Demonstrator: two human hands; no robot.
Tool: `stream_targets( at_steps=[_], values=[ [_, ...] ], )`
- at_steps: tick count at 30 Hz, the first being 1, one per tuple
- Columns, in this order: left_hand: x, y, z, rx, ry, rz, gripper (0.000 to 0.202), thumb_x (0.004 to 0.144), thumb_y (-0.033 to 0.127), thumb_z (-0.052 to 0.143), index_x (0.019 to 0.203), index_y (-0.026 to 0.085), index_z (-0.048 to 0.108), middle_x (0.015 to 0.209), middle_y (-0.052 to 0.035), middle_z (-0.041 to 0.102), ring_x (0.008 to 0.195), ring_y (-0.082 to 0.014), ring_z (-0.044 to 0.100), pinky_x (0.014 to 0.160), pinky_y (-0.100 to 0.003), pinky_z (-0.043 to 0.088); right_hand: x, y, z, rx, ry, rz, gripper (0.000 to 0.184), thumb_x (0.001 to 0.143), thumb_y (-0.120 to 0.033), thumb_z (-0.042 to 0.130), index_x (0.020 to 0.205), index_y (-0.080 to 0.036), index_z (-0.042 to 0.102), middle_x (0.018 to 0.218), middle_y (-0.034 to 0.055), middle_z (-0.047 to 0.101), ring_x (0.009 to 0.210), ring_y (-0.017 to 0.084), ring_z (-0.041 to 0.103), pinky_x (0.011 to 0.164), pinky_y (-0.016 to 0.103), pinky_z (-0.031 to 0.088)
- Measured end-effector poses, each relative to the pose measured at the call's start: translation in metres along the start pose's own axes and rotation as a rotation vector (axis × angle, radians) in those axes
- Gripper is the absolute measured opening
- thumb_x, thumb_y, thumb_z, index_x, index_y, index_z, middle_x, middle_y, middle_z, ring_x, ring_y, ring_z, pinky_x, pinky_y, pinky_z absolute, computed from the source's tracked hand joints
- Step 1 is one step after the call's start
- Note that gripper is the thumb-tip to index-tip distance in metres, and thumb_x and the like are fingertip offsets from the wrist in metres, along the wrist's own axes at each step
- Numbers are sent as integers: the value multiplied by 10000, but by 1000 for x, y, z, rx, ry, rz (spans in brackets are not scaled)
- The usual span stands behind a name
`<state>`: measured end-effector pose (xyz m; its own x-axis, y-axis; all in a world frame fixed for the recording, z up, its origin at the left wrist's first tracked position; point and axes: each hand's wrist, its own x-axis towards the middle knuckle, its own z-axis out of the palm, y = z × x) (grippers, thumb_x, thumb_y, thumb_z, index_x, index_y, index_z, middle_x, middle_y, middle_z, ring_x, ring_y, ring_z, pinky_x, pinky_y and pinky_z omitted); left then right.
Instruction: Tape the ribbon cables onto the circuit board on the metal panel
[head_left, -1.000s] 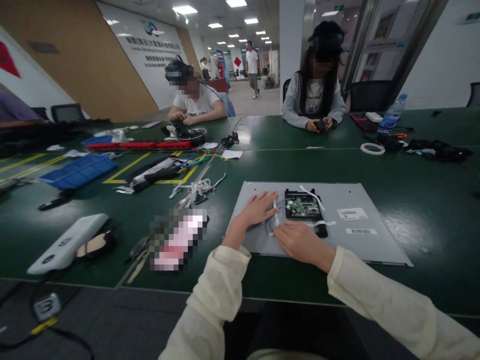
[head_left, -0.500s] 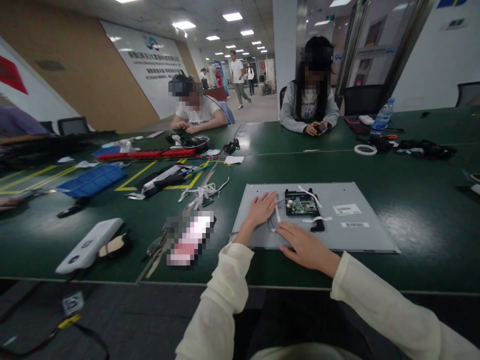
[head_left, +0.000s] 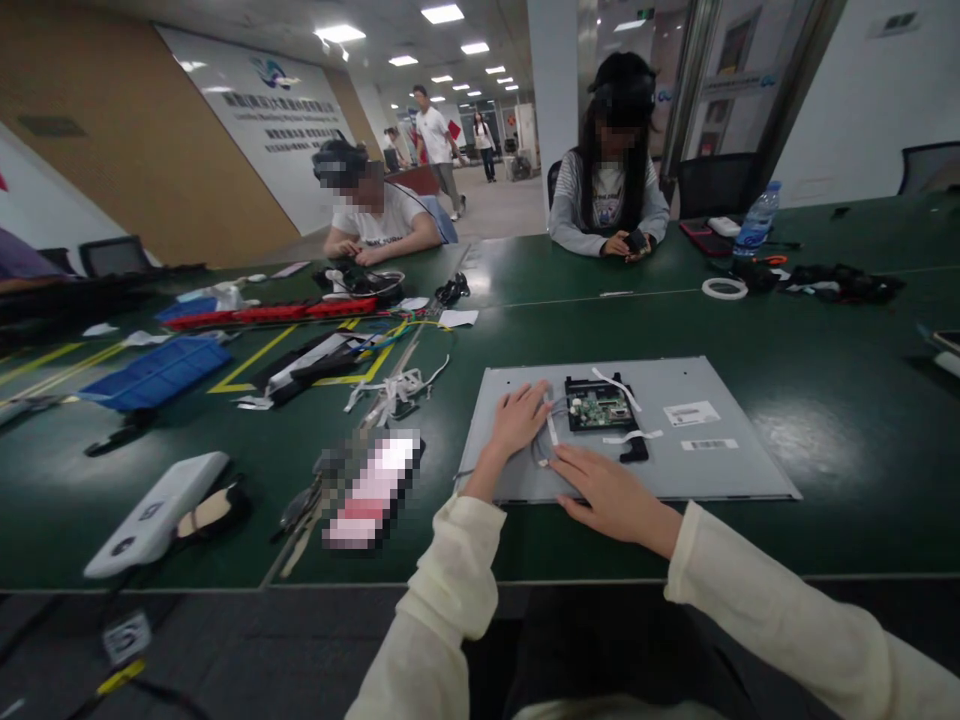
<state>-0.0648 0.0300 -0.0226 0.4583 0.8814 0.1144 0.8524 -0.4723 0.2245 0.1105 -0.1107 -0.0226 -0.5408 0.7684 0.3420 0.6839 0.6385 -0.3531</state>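
Note:
A grey metal panel (head_left: 675, 460) lies flat on the green table in front of me. Near its middle sits a black housing with a green circuit board (head_left: 598, 409) and white ribbon strips (head_left: 630, 435) across it. My left hand (head_left: 517, 417) rests flat on the panel's left part, fingers stretched toward the thin wires and the white strip (head_left: 552, 428) beside the board. My right hand (head_left: 606, 487) lies flat on the panel's near edge, fingers pointing left, close to the same wires. Neither hand holds anything.
Left of the panel lie loose white ribbons (head_left: 390, 385), a white plastic stand piece (head_left: 154, 510), a blue tray (head_left: 154, 370) and red bars (head_left: 277, 310). Two people sit across the table (head_left: 825, 400). A tape roll (head_left: 724, 288) and water bottle (head_left: 754, 220) stand far right.
Both hands stay flat on the panel in almost the same place. The view has shifted slightly as my head moved.

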Motion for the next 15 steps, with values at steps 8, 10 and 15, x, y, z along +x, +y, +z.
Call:
stream_targets(
  at_steps=[8,10,15],
  values=[
    [12,-9,1,-108,98,-2,505,884,341,507,1367,222,414,1316,-55,562,1216,-222,483,1042,-387,363,8,0,-2,1,-45,-10,480,906,-327,448,1343,-131,461,1404,135,444,1322,235,371,1087,415,352],
    [14,-11,3,-133,114,-25,515,870,321,531,1365,235,417,1299,-46,577,1184,-221,505,1026,-392,384,10,0,-3,-1,-60,-18,478,909,-328,438,1344,-130,458,1408,129,439,1328,234,357,1093,411,341],
    [16,-14,5,-159,129,-30,486,859,301,548,1329,211,467,1269,-59,597,1135,-225,533,1001,-391,406,15,3,-12,-20,-135,-54,533,909,-370,438,1377,-118,413,1433,140,396,1343,257,316,1100,421,315]
  ],
)
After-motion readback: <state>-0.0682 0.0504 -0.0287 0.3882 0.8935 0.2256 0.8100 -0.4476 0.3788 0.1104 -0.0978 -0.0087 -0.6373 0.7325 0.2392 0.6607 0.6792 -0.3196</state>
